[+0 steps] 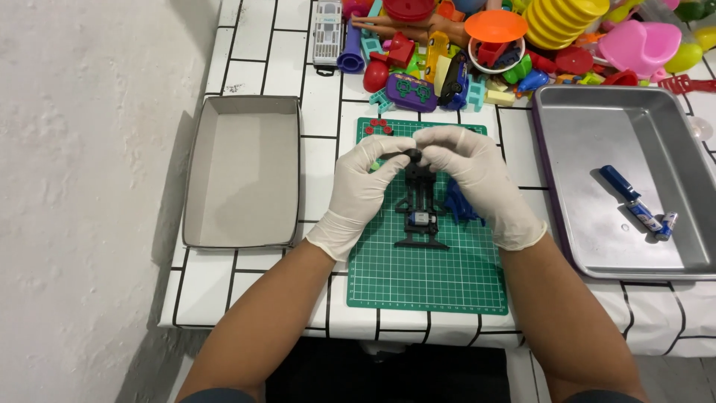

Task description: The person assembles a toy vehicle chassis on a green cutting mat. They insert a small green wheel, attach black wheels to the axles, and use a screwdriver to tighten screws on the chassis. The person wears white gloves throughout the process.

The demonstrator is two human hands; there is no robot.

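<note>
Both my hands wear white gloves and meet over a green cutting mat [425,276]. My left hand [363,190] and my right hand [477,179] pinch a small black wheel [412,155] at the far end of a black toy car chassis [420,209] that lies on the mat. A small motor with a blue label sits in the chassis [421,219]. A blue toy body piece [459,201] lies on the mat under my right hand. Small red parts [379,127] rest at the mat's far left corner.
An empty grey cardboard tray [242,173] stands to the left. A metal baking tray [634,194] on the right holds a blue-handled screwdriver [630,198] and a small battery [666,224]. A heap of colourful plastic toys [514,45] fills the back of the white tiled table.
</note>
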